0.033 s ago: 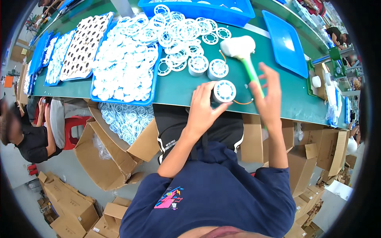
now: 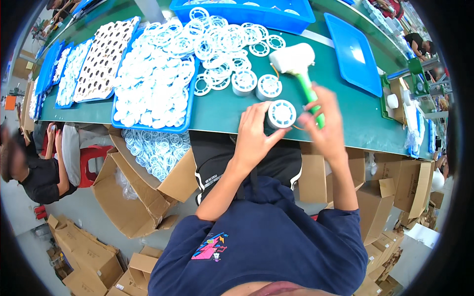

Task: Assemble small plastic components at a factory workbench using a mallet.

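At the table's near edge my left hand (image 2: 253,134) is closed around the side of a white cylindrical housing (image 2: 282,114), which stands upright with a slotted ring cap on top. An orange wire runs from its right side. My right hand (image 2: 330,123) is a little blurred, with its fingers curled round the green handle of a mallet (image 2: 310,89). The mallet's bulky white head rests on the table beyond it. Two similar housings, one (image 2: 244,82) and another (image 2: 269,87), stand just past my left hand, both capped.
Loose white slotted rings (image 2: 217,44) are heaped behind the housings. A blue tray (image 2: 186,123) piled with white discs lies left. More blue trays (image 2: 353,54) and a blue bin (image 2: 247,17) stand farther back. Cardboard boxes (image 2: 123,197) flank my legs; a person (image 2: 42,167) sits at far left.
My right hand has come left and its spread fingers have curled in round the mallet handle. The left hand and its housing have shifted only slightly.
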Action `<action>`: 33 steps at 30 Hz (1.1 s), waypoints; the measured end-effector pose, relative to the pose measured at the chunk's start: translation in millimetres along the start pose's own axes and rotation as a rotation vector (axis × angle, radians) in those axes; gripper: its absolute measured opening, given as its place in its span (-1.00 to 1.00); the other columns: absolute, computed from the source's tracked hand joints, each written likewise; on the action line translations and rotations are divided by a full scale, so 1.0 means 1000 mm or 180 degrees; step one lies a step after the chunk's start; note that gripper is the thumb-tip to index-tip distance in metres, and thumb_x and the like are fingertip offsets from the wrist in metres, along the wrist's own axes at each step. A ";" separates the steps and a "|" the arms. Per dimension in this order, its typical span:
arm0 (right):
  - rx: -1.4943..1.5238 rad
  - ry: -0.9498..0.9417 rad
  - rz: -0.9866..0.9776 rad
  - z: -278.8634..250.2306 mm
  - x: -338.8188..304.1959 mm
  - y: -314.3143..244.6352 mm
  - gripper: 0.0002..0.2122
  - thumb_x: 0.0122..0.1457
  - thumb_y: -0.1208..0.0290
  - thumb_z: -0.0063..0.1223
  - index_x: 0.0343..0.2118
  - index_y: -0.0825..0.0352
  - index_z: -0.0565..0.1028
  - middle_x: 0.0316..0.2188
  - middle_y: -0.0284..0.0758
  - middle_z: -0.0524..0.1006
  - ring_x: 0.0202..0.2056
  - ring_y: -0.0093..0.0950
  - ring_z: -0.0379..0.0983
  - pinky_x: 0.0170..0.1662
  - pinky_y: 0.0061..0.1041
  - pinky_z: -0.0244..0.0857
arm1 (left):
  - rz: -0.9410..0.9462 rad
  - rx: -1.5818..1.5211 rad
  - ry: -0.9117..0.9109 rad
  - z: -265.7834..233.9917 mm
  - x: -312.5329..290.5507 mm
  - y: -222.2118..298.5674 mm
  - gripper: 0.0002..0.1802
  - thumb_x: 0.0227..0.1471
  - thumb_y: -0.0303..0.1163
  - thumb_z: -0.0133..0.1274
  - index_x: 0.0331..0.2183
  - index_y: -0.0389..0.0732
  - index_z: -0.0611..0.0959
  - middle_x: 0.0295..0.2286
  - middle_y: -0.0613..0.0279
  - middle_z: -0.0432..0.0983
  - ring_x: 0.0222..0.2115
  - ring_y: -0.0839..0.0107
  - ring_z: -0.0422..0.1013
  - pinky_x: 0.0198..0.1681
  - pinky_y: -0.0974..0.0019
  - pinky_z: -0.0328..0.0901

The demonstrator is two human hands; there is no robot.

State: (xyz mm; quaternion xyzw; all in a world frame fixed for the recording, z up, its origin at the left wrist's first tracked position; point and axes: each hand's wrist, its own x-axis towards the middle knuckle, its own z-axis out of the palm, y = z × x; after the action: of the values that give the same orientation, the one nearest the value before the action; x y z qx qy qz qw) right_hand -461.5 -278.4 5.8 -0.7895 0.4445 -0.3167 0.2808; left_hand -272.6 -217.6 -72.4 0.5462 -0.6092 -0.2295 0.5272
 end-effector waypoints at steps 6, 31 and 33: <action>-0.0170 0.0349 -0.0190 -0.012 0.017 0.030 -0.52 0.12 0.47 0.38 0.13 0.35 0.51 -0.12 -0.23 0.54 -0.20 -0.45 0.55 -0.24 -0.49 0.48 | 0.0219 0.0505 -0.0192 0.004 0.007 0.014 -0.19 -0.01 -0.24 0.39 0.19 -0.29 0.39 0.11 -0.11 0.35 0.11 -0.09 0.33 0.15 -0.03 0.24; -0.0733 -0.0962 -0.2572 0.183 0.161 -0.039 -0.68 0.10 0.39 0.26 -0.05 0.25 0.60 -0.02 -0.13 0.55 0.05 -0.10 0.49 0.06 -0.18 0.43 | -0.0151 0.0810 -0.0305 -0.009 0.010 -0.025 -0.41 -0.02 -0.51 0.33 0.07 -0.36 0.54 0.06 -0.22 0.43 0.10 -0.22 0.34 0.17 -0.07 0.25; -0.1156 -0.1111 -0.2623 0.205 0.169 -0.045 -0.67 0.07 0.37 0.26 -0.06 0.22 0.61 -0.10 -0.19 0.55 -0.03 -0.17 0.50 -0.01 -0.22 0.46 | 0.0104 0.0713 0.0081 -0.016 0.012 -0.022 -0.40 -0.02 -0.51 0.34 0.08 -0.37 0.54 0.03 -0.22 0.42 0.06 -0.21 0.36 0.13 -0.06 0.28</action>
State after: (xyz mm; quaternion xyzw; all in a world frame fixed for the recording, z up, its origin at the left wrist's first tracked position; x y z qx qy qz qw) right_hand -216.1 -374.0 -50.6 -0.9775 0.0891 -0.1817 0.0600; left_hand -246.9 -230.0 -81.1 0.5946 -0.6331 -0.1444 0.4742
